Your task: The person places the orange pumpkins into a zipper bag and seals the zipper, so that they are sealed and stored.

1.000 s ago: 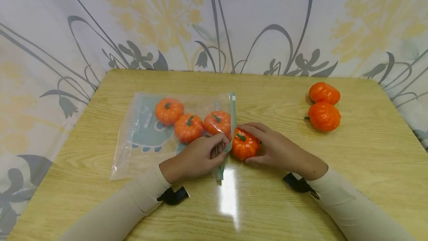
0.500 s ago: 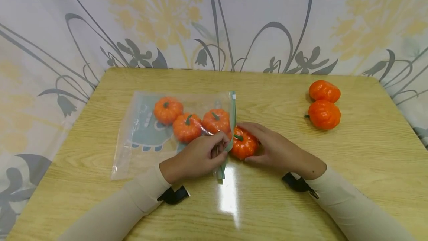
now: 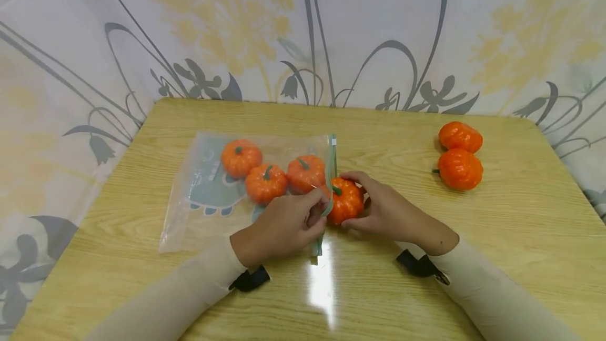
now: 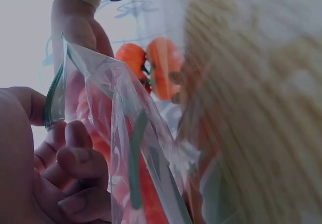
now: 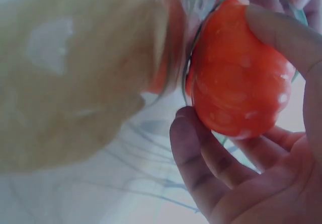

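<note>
A clear zip bag [image 3: 218,233] with a blue cartoon print lies flat on the table, its green-edged mouth facing right. Inside it are three small orange toy pumpkins with green stems, such as the leftmost pumpkin [image 3: 241,158]. My left hand [image 3: 284,222] pinches the green edge between thumb and curled fingers. At the mouth, my right hand [image 3: 385,209] grips another orange pumpkin [image 3: 347,202] from the right, fingers on its far side and thumb on the near side. The bag's edge overlaps this pumpkin's left side. In the right wrist view, fingers and thumb surround the glossy pumpkin [image 5: 241,78].
Two more orange pumpkins sit together at the back right of the wooden table [image 3: 402,299], a rear pumpkin [image 3: 460,137] and a front pumpkin [image 3: 460,169]. A patterned curtain [image 3: 360,25] hangs behind the table. A white slider [image 3: 333,142] sits at the far end of the zip.
The pumpkin in my right hand has shifted slightly left, further under the bag's edge. My left hand keeps its pinch on the edge. The head view has tilted a little.
</note>
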A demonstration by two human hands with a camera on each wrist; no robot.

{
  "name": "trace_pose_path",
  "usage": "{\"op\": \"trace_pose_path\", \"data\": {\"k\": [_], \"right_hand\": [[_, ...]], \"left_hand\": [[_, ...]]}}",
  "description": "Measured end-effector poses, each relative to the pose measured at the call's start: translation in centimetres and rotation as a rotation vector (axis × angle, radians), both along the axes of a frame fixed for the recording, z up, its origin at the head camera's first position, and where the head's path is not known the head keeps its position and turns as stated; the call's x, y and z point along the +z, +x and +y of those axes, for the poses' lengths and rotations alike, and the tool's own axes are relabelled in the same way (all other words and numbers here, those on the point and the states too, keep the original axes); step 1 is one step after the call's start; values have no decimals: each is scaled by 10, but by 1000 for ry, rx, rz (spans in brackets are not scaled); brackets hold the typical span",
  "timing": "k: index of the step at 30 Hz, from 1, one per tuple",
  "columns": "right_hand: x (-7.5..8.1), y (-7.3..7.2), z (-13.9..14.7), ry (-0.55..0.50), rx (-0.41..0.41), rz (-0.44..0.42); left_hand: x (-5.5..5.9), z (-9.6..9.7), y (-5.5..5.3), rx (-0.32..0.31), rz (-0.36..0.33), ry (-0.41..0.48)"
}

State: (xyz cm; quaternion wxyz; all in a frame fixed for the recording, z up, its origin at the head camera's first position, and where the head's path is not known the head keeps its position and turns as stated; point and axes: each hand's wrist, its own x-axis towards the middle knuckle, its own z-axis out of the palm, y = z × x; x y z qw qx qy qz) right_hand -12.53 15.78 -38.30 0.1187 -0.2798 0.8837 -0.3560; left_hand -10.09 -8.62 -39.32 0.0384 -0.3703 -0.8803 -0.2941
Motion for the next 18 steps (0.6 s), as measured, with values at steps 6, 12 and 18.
{"op": "trace_pose_path", "data": {"k": [6,12,18], "right_hand": [[2,-15,1,-24,38,-56],[0,-26,-1,-76,126,-130],[-2,-29,-7,-124,137,-198]], "left_hand": [[0,-1,-3,-11,-74,21],[0,-4,-5,-32,-110,59],[0,-6,-7,-36,-128,85]]}}
